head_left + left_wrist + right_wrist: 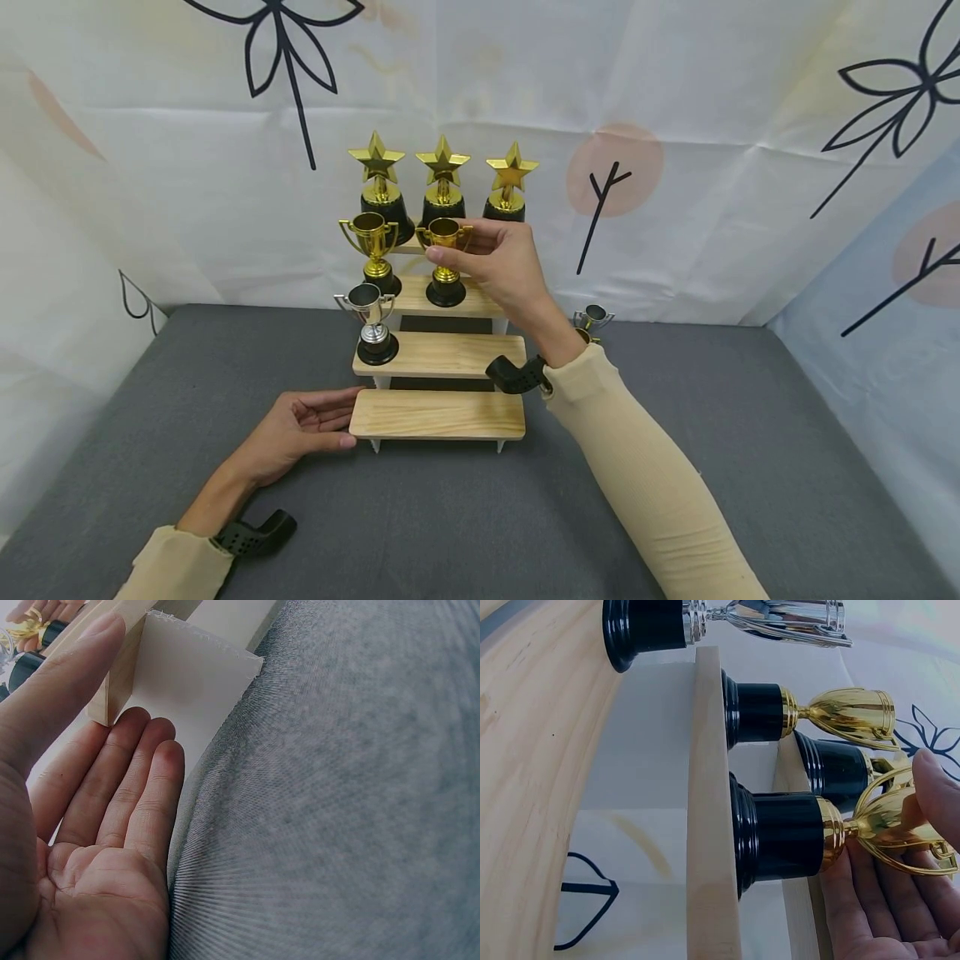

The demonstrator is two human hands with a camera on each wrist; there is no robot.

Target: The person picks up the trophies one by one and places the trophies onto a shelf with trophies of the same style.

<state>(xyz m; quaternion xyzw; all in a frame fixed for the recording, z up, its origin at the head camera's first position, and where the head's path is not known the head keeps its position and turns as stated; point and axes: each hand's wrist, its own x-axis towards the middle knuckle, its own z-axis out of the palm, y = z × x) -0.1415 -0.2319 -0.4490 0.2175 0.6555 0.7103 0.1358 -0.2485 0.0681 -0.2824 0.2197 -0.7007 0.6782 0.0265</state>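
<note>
My right hand [513, 265] holds a gold trophy cup [446, 292] by its bowl, thumb on one side and fingers on the other. Its black base is at the third step of a wooden tiered stand [438, 415], right of another gold trophy cup [371, 237]. In the right wrist view the held cup's base meets the board's surface. My left hand [300, 429] is at the left end of the lowest step, fingers straight and thumb apart. The left wrist view shows those fingertips right at the board's end and the white side support [191, 675].
Three gold star trophies [443, 162] line the top step. A silver trophy cup [377, 343] stands at the left of the second step. Beyond my right forearm, another silver cup [592, 315] is partly hidden on the grey table [675, 400]. A patterned cloth backdrop [697, 208] rises behind.
</note>
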